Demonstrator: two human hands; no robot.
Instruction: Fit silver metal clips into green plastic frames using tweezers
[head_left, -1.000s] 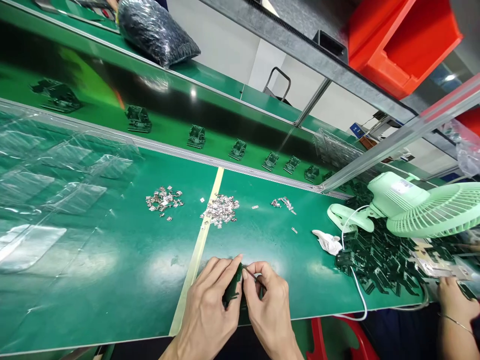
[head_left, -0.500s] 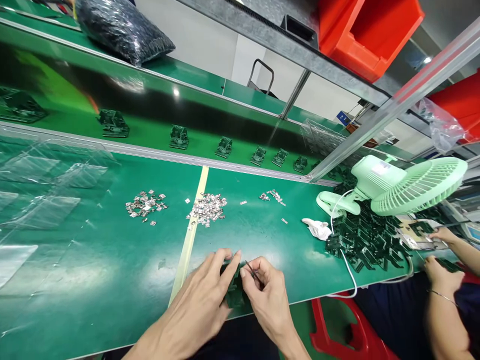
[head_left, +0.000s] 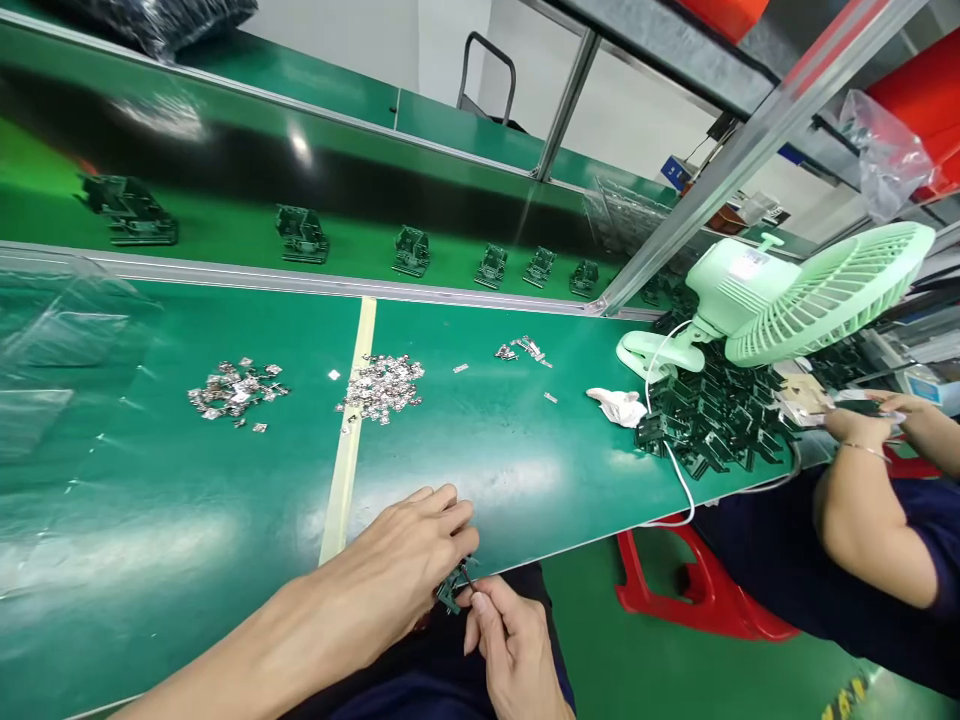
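My left hand is closed around a small dark green plastic part at the front edge of the green table. My right hand is below the table edge, pinching a thin dark tool whose tip meets that part. Two heaps of small silver metal pieces lie farther back: one heap to the left, another heap on the cream tape line.
A conveyor belt behind carries a row of dark green parts. At right stand a pale green clip fan, a pile of green parts and a white rag. A co-worker's arm and a red stool are at right.
The view swung right and down. Both my hands drew back from the table top to its front edge, still holding the green part and the thin tool.
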